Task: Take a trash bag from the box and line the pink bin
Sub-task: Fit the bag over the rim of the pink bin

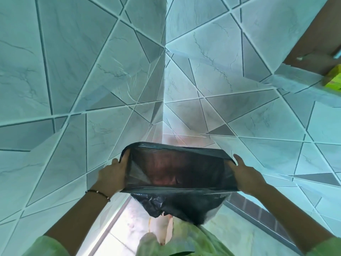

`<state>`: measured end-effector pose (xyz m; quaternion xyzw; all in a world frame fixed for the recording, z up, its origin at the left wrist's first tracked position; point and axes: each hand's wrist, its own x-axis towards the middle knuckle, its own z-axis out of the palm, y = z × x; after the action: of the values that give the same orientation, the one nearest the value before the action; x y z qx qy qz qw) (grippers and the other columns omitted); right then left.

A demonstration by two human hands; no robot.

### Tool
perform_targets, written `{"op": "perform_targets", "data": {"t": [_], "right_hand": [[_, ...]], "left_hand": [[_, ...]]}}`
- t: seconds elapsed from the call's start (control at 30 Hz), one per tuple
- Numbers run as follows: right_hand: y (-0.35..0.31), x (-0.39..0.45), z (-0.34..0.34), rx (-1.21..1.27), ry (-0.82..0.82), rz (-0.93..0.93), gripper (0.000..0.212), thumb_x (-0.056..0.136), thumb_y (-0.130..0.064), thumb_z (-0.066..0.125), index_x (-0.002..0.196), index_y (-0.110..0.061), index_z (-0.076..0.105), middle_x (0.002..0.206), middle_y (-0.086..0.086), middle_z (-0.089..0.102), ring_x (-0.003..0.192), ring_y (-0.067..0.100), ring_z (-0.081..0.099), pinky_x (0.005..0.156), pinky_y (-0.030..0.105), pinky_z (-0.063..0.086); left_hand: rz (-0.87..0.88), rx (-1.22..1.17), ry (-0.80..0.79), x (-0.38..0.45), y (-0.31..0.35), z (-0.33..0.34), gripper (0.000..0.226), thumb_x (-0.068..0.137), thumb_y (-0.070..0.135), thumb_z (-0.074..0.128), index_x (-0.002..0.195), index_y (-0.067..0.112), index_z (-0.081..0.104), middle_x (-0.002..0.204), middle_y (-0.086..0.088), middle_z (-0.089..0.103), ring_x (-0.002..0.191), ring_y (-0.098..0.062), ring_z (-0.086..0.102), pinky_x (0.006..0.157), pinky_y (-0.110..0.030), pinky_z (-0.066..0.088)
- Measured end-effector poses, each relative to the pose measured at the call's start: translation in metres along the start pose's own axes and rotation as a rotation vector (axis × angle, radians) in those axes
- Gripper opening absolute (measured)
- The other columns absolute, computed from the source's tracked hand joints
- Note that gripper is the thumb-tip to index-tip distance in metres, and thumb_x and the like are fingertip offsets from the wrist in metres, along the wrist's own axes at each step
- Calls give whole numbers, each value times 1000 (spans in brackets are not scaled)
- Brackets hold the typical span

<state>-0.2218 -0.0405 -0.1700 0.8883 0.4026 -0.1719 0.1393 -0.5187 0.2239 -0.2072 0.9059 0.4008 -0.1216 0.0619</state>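
A black trash bag (177, 202) is stretched open between my hands, low in the middle of the view. My left hand (112, 174) grips the bag's left rim, fingers tucked inside. My right hand (245, 174) grips the right rim the same way. The pink bin (166, 169) shows only as a reddish glow through the thin plastic, inside the stretched opening. The loose bottom of the bag hangs crumpled toward me. A yellow-green box (333, 78) sits at the right edge on a brown surface.
Tiled walls with grey triangle patterns meet in a corner (164, 89) straight ahead. A brown shelf or cabinet (313, 43) stands at the upper right. Pale floor (127, 228) and my green clothing (184, 241) lie below the bag.
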Motion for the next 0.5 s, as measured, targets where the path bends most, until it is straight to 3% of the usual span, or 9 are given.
{"op": "perform_targets", "data": {"t": [0.1,0.17,0.27,0.37,0.5], "right_hand": [[1,5,2,108,2,14,58,93,-17,50,144,-33,27,152,4,33,102,32,64,88,38,54],[1,9,2,135,0,-85,42,96,-25,43,138,-33,40,142,3,49,107,32,62,94,40,50],[-5,19,-1,66,-39,-155,33,97,-24,42,129,-26,52,123,6,63,108,30,62,96,37,48],[-18,39,2,57,-105,-131,45,95,-21,42,140,-21,37,127,10,60,111,31,61,99,36,46],[-38,77,8,164,-86,-163,83,86,-15,54,149,-25,1,141,12,44,99,34,64,91,43,52]], "left_hand": [[-19,-4,-32,5,-2,7,95,79,23,58,146,22,-10,105,-14,55,87,-33,64,70,-41,51],[-9,26,-62,6,-2,10,94,81,22,56,146,23,-12,106,-14,55,88,-32,64,73,-41,51],[16,150,-110,15,3,12,80,84,17,52,148,14,4,123,-12,51,98,-30,63,80,-41,51],[27,184,-148,32,15,15,73,84,12,50,147,10,12,137,-11,43,101,-31,63,82,-41,51],[-9,59,-126,62,37,7,77,82,9,53,147,13,11,152,-14,23,95,-33,65,77,-41,51]]}}
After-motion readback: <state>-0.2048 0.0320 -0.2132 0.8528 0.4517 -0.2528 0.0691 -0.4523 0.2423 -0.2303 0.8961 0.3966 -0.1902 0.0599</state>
